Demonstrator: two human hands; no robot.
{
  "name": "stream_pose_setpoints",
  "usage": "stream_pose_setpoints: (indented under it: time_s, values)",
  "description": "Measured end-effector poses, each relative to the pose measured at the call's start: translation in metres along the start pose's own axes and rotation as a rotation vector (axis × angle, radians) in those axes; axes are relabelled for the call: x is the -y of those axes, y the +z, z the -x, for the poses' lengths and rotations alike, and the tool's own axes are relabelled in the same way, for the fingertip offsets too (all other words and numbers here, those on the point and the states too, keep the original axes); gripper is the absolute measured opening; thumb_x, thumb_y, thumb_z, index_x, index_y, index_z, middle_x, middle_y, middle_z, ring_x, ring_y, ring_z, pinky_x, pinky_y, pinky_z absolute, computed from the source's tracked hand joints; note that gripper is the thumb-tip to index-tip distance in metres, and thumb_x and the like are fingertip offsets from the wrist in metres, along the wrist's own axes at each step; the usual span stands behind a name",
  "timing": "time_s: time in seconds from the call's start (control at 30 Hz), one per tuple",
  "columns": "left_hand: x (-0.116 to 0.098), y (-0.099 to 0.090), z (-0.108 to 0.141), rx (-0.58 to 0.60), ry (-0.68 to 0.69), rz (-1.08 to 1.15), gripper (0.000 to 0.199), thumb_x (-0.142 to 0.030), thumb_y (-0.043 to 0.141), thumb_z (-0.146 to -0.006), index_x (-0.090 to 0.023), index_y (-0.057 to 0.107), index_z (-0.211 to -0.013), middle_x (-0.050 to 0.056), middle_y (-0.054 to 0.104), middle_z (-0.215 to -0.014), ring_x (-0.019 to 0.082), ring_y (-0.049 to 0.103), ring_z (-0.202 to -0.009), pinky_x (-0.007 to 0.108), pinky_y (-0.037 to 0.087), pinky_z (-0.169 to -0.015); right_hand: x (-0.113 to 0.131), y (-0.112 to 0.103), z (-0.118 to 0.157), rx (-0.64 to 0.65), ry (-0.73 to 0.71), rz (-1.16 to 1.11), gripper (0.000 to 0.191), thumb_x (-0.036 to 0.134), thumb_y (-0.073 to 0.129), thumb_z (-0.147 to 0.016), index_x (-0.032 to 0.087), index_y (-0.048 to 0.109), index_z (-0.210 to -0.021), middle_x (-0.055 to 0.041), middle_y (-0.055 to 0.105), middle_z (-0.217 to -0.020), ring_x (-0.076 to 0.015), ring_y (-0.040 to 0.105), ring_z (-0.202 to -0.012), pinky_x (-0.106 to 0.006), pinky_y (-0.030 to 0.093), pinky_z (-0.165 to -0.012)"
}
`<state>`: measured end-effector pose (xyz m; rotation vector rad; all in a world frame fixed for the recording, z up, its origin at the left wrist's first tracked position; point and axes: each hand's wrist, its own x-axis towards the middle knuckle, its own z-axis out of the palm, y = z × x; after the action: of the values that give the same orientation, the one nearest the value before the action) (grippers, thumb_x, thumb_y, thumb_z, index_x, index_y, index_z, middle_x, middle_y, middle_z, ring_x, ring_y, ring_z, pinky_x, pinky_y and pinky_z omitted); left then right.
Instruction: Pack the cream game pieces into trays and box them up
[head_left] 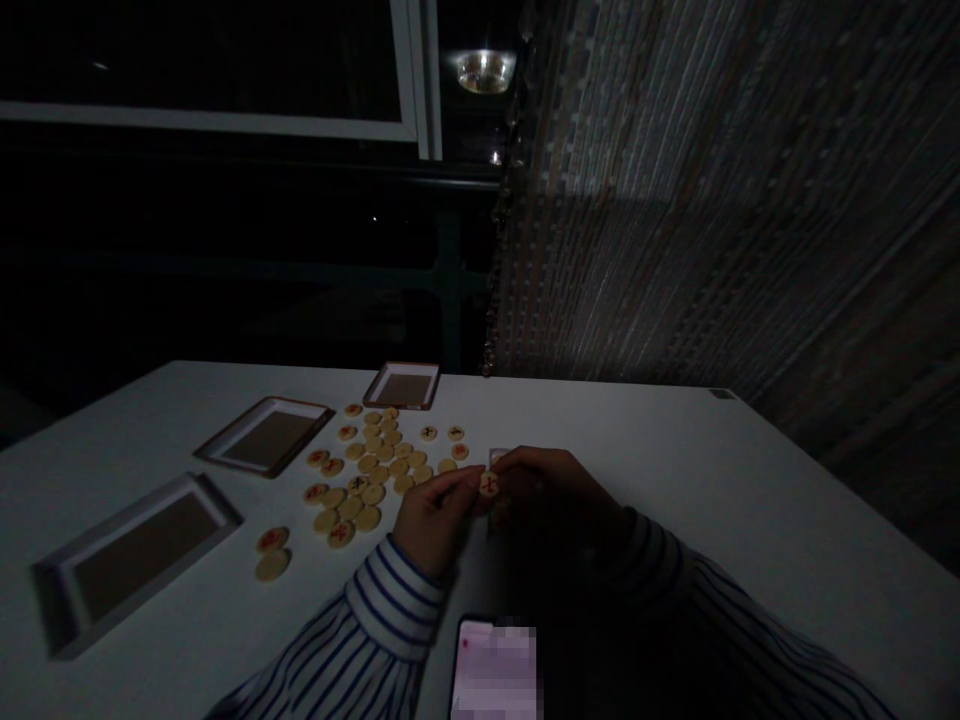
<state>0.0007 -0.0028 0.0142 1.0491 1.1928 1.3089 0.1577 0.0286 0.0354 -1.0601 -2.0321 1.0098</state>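
Red-marked disc (489, 485) between both hands (437, 520)

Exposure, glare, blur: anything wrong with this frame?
Head view: dim overall, nearly black beyond the table at left; glare from the bright light up top; right hand deep in shadow, left hand better lit; lower-left box soft at its left end; phone screen pixelated; red mark on the held piece visible.

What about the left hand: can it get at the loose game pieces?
Probably yes: the left hand is near the loose game pieces with nothing visible in between, though its fingers seem busy with a red-marked piece.
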Motion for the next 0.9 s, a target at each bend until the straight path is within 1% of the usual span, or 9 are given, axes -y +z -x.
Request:
stream_pose_setpoints:
  time_s: [0.13,0.23,0.33,0.43,0.57,0.67,0.73,0.8,0.9]
  values:
    - [0.0006,0.0008,0.0003,0.018,-0.039,0.078,0.025,-0.031,0.065,-0.06,-0.014,0.067,-0.078,0.006,0.069,-0.073,0.016,0.063,-0.067,0.024,0.05,-0.065,-0.0004,0.0008,-0.0002,-0.002,0.025,0.014,0.021,0.033,0.054,-0.073,0.018,0.061,-0.086,-0.0028,0.065,-0.082,-0.0138,0.059,-0.074,-0.026,0.047,-0.066]
    - [0.0015,-0.0004,-0.0005,0.023,-0.051,0.109,0.027,-0.03,0.066,-0.059,-0.013,0.067,-0.08,0.006,0.069,-0.075,0.016,0.063,-0.069,0.024,0.05,-0.066,0.0011,0.0021,0.0006,0.004,-0.002,0.043,0.022,0.032,0.053,-0.074,0.018,0.06,-0.089,-0.0023,0.065,-0.08,-0.0132,0.06,-0.071,-0.024,0.046,-0.063]
    - [0.0009,-0.001,-0.0011,-0.005,-0.055,0.118,0.026,-0.029,0.067,-0.058,-0.012,0.067,-0.079,0.006,0.069,-0.076,0.016,0.063,-0.068,0.024,0.051,-0.063,0.0037,0.0024,0.0008,0.002,-0.094,0.162,0.023,0.031,0.054,-0.074,0.019,0.058,-0.093,-0.0028,0.065,-0.083,-0.0132,0.059,-0.073,-0.024,0.045,-0.064]
    - [-0.0007,-0.0008,-0.0009,-0.039,-0.032,0.111,0.024,-0.028,0.066,-0.058,-0.013,0.067,-0.077,0.005,0.069,-0.076,0.015,0.062,-0.066,0.023,0.051,-0.06,0.0044,0.001,-0.0008,0.013,-0.232,0.327,0.027,0.03,0.056,-0.072,0.019,0.057,-0.097,-0.005,0.063,-0.089,-0.0147,0.057,-0.078,-0.026,0.044,-0.068]
    - [-0.0019,-0.0007,-0.001,-0.023,-0.021,0.102,0.025,-0.028,0.067,-0.058,-0.011,0.066,-0.076,0.006,0.069,-0.076,0.014,0.062,-0.065,0.023,0.051,-0.061,0.0015,-0.0011,-0.0045,0.038,-0.33,0.538,0.029,0.03,0.057,-0.071,0.018,0.056,-0.098,-0.0068,0.062,-0.089,-0.0174,0.054,-0.08,-0.03,0.042,-0.069]
    - [-0.0017,-0.0006,-0.0017,-0.01,-0.038,0.128,0.025,-0.027,0.068,-0.057,-0.011,0.066,-0.077,0.005,0.069,-0.075,0.014,0.062,-0.065,0.022,0.051,-0.061,0.0007,-0.0013,-0.0054,0.051,-0.348,0.61,0.028,0.031,0.054,-0.073,0.019,0.055,-0.098,-0.0061,0.062,-0.09,-0.0179,0.053,-0.082,-0.032,0.041,-0.07]
    - [-0.0013,-0.0001,-0.002,-0.011,-0.051,0.153,0.025,-0.026,0.068,-0.057,-0.011,0.065,-0.077,0.005,0.069,-0.074,0.013,0.062,-0.063,0.022,0.052,-0.06,0.0017,-0.0011,-0.0045,0.036,-0.338,0.634,0.026,0.032,0.052,-0.075,0.02,0.055,-0.099,-0.0055,0.062,-0.091,-0.0176,0.053,-0.083,-0.032,0.039,-0.071]
    - [-0.001,0.0003,-0.0018,-0.016,-0.052,0.172,0.025,-0.027,0.069,-0.056,-0.012,0.066,-0.076,0.004,0.069,-0.072,0.013,0.062,-0.062,0.023,0.052,-0.059,0.0029,-0.0011,-0.0034,0.024,-0.332,0.655,0.027,0.032,0.051,-0.076,0.02,0.054,-0.099,-0.0054,0.061,-0.092,-0.0173,0.052,-0.084,-0.031,0.038,-0.072]
    - [-0.0004,0.0002,-0.0013,-0.013,-0.042,0.177,0.025,-0.028,0.069,-0.055,-0.012,0.066,-0.075,0.004,0.068,-0.07,0.014,0.062,-0.062,0.023,0.052,-0.06,0.0032,-0.0022,-0.003,0.042,-0.352,0.673,0.027,0.031,0.05,-0.077,0.021,0.053,-0.101,-0.0049,0.061,-0.094,-0.0164,0.051,-0.084,-0.03,0.036,-0.071]
